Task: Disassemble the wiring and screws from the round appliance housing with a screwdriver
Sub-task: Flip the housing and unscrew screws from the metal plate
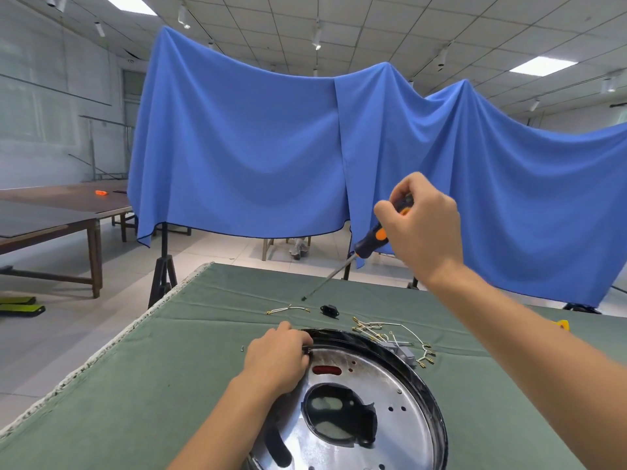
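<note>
Housing: round shiny metal appliance housing (366,401) with black rim, on green cloth-covered table (152,385).
Left hand (278,359): fingers curled over the housing's far-left rim.
Right hand (420,225): raised, gripping black-and-orange-handled screwdriver (369,242), tip down-left.
Wiring: loose white wires with brass terminals (390,330) beside the rim.

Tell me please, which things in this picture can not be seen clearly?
Head view:
- Left hand fingertips: curled over the round housing rim, hiding what they touch.
- Housing's near part: cut by the bottom edge.
- Small screw on the green cloth: too small to tell its type.
- Screwdriver handle top: covered by the right hand.
</note>
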{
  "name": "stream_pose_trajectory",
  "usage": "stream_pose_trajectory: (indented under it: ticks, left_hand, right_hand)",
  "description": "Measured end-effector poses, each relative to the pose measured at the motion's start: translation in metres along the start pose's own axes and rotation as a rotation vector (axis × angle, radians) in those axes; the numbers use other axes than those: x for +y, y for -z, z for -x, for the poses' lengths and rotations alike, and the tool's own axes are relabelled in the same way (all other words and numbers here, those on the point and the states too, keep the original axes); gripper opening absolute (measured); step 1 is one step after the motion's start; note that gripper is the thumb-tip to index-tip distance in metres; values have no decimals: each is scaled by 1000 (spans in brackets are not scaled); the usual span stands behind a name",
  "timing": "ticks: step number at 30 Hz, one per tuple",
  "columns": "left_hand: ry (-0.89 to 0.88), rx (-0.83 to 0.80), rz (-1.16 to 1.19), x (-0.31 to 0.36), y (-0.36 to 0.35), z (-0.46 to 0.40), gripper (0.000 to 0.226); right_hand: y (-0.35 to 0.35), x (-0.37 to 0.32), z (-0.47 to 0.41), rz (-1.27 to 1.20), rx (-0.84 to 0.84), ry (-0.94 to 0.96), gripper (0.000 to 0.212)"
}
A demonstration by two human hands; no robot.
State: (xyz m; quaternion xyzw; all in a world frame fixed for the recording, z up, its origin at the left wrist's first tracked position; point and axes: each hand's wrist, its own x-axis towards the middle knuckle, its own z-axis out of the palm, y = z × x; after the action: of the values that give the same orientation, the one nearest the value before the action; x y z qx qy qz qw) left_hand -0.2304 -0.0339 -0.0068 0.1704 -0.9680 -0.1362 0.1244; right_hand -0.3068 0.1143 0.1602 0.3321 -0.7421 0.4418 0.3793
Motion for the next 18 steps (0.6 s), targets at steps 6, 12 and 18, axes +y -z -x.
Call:
stream_pose_trajectory:
  ticks: [6, 12, 18]
  left_hand:
    - [-16, 10, -43, 1, 0, 2, 32]
    - [6, 58, -66, 3, -2, -2, 27]
    - [0, 137, -207, 9, -6, -11, 25]
  right_hand:
    - [-34, 35, 64, -96, -115, -41, 8]
    - [-58, 58, 112, -96, -195, -109, 5]
    - [-62, 67, 132, -93, -254, -134, 6]
